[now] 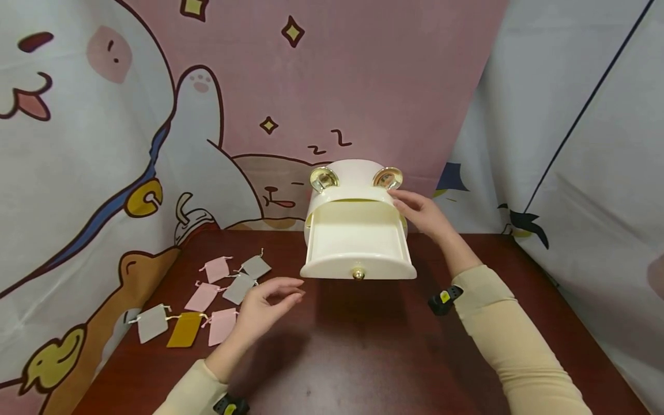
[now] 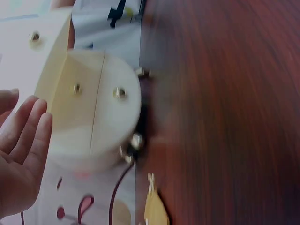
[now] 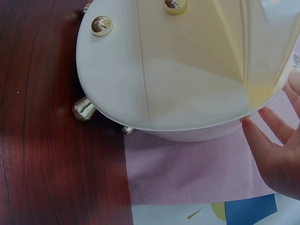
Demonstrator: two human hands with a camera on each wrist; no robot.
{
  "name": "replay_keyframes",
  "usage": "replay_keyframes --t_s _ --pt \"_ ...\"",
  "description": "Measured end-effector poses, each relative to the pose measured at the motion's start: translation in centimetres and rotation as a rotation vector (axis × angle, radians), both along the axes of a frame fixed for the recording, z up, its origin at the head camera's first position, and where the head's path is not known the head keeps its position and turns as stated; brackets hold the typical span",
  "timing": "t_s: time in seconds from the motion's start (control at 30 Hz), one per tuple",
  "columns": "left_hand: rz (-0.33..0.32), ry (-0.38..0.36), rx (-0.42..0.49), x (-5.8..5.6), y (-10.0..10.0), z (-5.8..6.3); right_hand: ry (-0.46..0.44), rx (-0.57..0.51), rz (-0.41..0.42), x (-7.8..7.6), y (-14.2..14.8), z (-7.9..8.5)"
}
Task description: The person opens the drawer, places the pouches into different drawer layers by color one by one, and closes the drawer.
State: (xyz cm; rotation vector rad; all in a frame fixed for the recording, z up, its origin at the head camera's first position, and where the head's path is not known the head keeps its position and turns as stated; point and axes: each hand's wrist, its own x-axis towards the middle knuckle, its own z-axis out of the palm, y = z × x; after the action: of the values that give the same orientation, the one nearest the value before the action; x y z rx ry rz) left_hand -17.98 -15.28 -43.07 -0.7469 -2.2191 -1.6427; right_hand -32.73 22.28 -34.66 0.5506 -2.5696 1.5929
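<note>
A cream desktop drawer box point(image 1: 358, 178) with two gold ear-shaped pieces on top stands at the back of the table. Its top drawer point(image 1: 358, 230) is pulled far out, and no contents show on the drawer floor. A gold knob point(image 1: 358, 274) sits on the drawer front. My left hand point(image 1: 270, 308) hovers empty just below the drawer's left front corner, fingers extended. With fingertips at the right side of the box near the ear, my right hand point(image 1: 422, 216) steadies against it. The right wrist view shows two lower drawer fronts point(image 3: 108, 70) pushed in, with gold knobs.
Small drawstring pouches lie at the table's left: several pink and grey ones, including a pink pouch point(image 1: 202, 296) and a grey pouch point(image 1: 153, 323), plus a mustard pouch point(image 1: 184, 329). A printed cloth point(image 1: 394, 86) hangs behind the dark red table point(image 1: 363, 369).
</note>
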Motion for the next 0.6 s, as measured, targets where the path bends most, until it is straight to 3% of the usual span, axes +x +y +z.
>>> replay_keyframes --t_s 0.2,0.4,0.6 --pt "0.132 -0.079 -0.101 -0.1 -3.2 0.0 -0.033 0.015 -0.014 0.3 -0.2 0.4" --pt "0.208 -0.102 -0.141 -0.9 -6.7 -0.8 -0.036 0.028 -0.008 2.5 -1.3 2.5" --pt "0.305 -0.125 -0.205 -1.6 -9.5 -1.5 -0.037 0.026 -0.004 2.9 -1.4 2.9"
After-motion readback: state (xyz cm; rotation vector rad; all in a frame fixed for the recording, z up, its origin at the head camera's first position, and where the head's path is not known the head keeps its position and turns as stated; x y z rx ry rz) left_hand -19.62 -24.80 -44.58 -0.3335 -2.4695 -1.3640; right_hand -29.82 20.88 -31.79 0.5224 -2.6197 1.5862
